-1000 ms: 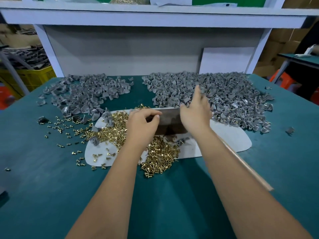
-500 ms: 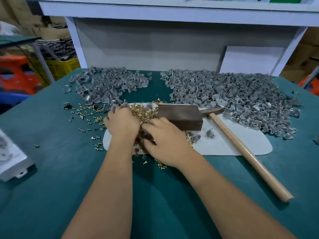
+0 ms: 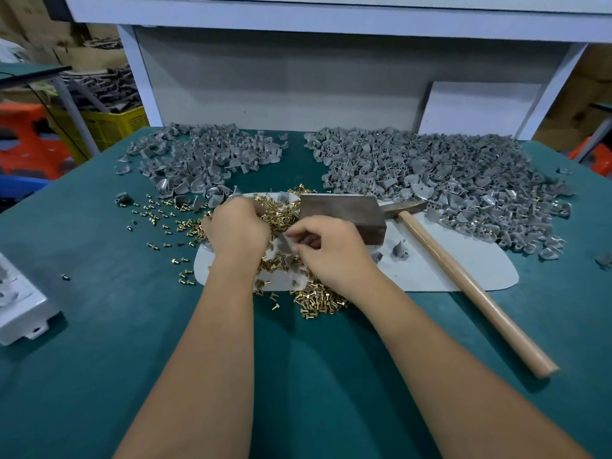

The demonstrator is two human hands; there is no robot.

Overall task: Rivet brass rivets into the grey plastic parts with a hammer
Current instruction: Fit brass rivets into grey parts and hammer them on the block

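Note:
A heap of brass rivets (image 3: pixel 281 215) lies on the left part of a white mat (image 3: pixel 447 270), with more rivets (image 3: pixel 318 298) spilling off its near edge. My left hand (image 3: pixel 236 226) sits on the heap with its fingers curled down into the rivets. My right hand (image 3: pixel 331 251) is just to its right and pinches a small grey plastic part (image 3: pixel 287 244) between thumb and forefinger. Beyond it stands a dark metal block (image 3: pixel 341 215). The hammer (image 3: pixel 463 279) lies on the mat untouched, with its wooden handle pointing toward the near right.
Two piles of grey plastic parts lie at the back, one on the left (image 3: pixel 202 160) and a larger one on the right (image 3: pixel 447 173). Loose rivets (image 3: pixel 155 213) are scattered left of the mat. A white power strip (image 3: pixel 16 303) sits at the table's left edge.
Both hands came down from the metal block to the rivet heap. The right hand has since lifted slightly with a grey part pinched. The hammer has stayed on the mat.

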